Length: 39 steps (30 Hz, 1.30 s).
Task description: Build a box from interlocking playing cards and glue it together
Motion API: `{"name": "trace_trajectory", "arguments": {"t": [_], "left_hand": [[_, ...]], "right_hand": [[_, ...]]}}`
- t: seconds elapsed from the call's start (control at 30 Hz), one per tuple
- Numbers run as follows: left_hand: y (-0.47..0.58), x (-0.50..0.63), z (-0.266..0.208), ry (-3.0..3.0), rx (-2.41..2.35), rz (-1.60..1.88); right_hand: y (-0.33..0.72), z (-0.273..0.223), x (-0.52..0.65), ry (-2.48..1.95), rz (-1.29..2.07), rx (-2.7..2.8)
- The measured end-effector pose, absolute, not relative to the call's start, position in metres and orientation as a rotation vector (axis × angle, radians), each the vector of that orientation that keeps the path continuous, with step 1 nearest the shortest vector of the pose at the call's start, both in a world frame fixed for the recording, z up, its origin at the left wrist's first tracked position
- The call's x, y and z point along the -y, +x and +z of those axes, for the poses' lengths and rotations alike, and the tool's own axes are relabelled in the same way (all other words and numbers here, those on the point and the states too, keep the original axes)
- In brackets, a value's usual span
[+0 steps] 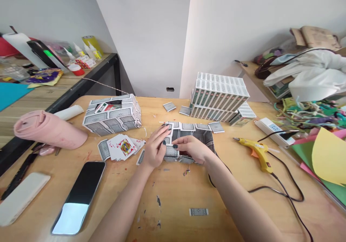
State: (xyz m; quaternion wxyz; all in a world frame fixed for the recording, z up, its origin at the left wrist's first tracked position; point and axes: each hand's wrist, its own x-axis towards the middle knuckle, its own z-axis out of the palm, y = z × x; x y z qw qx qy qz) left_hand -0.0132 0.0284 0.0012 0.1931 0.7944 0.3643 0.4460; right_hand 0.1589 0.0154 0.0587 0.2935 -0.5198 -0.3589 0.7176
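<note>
In the middle of the wooden table, a box covered in grey patterned playing cards (188, 127) has an opening in its top with a dark inside. My left hand (155, 148) lies on the box's left end, fingers stretched out and pressing flat on the cards there. My right hand (193, 148) reaches over the opening from the right. Its thumb and fingers close on a playing card (171, 151) at the opening's left front edge; part of its fingers is hidden. A yellow hot glue gun (256, 152) lies to the right of the box.
A second card-covered box (113, 115) stands back left, beside loose playing cards (124, 147). Stacked card packs (218, 97) rise behind. A phone (81, 198), a pink roll (51, 129) and a white case (24, 195) lie left. Right are a power strip (274, 131), cables and coloured sheets (328, 159).
</note>
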Motion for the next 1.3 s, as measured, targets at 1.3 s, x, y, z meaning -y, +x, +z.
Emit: {"name": "trace_trajectory", "arguments": {"t": [1.3], "left_hand": [[-0.008, -0.026, 0.002, 2.058, -1.064, 1.371]], "right_hand": [[0.215, 0.058, -0.018, -1.432, 0.480, 2.299]]}}
